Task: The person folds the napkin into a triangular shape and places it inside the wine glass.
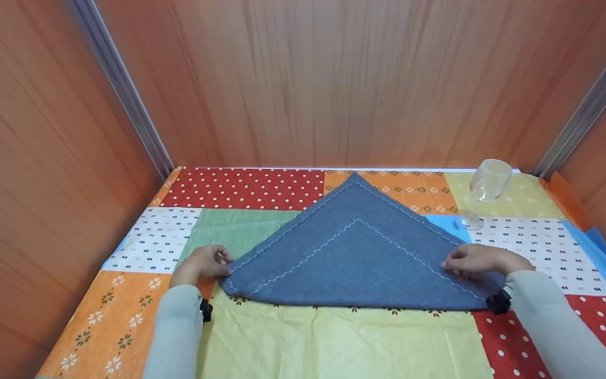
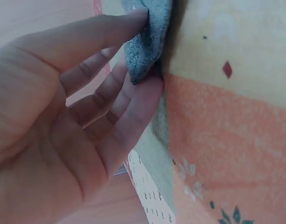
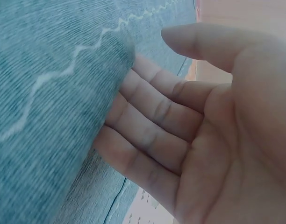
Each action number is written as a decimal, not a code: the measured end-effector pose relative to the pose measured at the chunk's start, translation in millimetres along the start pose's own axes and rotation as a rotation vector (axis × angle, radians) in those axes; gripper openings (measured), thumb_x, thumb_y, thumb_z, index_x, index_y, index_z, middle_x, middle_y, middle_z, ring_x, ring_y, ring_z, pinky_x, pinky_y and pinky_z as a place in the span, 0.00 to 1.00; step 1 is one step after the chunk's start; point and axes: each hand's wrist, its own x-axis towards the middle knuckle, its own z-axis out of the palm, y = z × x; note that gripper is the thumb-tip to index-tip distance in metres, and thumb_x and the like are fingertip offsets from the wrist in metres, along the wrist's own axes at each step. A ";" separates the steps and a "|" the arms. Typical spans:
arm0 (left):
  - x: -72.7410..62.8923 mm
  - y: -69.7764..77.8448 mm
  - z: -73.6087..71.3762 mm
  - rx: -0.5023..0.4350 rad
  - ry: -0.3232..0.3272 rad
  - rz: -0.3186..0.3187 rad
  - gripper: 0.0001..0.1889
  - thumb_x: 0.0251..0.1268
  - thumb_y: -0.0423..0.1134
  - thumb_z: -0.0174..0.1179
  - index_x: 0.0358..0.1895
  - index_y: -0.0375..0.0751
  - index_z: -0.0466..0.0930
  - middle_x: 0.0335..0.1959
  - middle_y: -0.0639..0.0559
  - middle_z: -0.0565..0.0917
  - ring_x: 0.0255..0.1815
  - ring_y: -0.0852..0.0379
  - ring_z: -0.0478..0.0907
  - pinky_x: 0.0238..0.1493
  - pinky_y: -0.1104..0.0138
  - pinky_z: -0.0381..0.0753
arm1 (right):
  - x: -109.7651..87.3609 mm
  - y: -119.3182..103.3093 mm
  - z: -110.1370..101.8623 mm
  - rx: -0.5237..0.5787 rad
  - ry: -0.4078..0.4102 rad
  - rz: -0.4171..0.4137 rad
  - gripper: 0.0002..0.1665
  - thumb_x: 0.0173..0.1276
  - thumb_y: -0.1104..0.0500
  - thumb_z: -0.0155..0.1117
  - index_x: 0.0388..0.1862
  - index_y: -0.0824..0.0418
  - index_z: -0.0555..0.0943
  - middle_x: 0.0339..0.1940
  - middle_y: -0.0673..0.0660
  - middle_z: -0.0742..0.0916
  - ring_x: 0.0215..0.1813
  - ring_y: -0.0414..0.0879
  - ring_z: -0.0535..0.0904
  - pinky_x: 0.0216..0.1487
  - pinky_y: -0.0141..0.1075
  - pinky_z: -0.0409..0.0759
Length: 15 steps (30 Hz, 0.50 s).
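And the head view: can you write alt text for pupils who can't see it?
A person's left hand pinches the left corner of a triangular grey-blue cloth with pale wavy stitching, while the right hand touches its right side. The cloth lies on a patchwork tablecloth, its point facing away. A clear stemmed glass stands beyond the right hand.

Cloth [image 1: 334,268] on tablecloth [image 1: 366,342]; from its centre, left hand [image 1: 205,265] at nine o'clock, right hand [image 1: 481,259] (partly under an edge) at three, glass [image 1: 491,181] at two.

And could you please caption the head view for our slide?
Left hand and right hand at a triangular grey cloth, glass beyond.
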 end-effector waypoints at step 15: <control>4.8 -0.2 1.9 -0.035 -0.003 -0.088 0.11 0.60 0.25 0.67 0.45 0.35 0.82 0.36 0.46 0.79 0.38 0.51 0.75 0.44 0.60 0.77 | 43.7 -25.7 2.7 -0.002 0.110 -0.017 0.31 0.75 0.39 0.57 0.51 0.67 0.79 0.38 0.58 0.83 0.41 0.50 0.78 0.43 0.43 0.77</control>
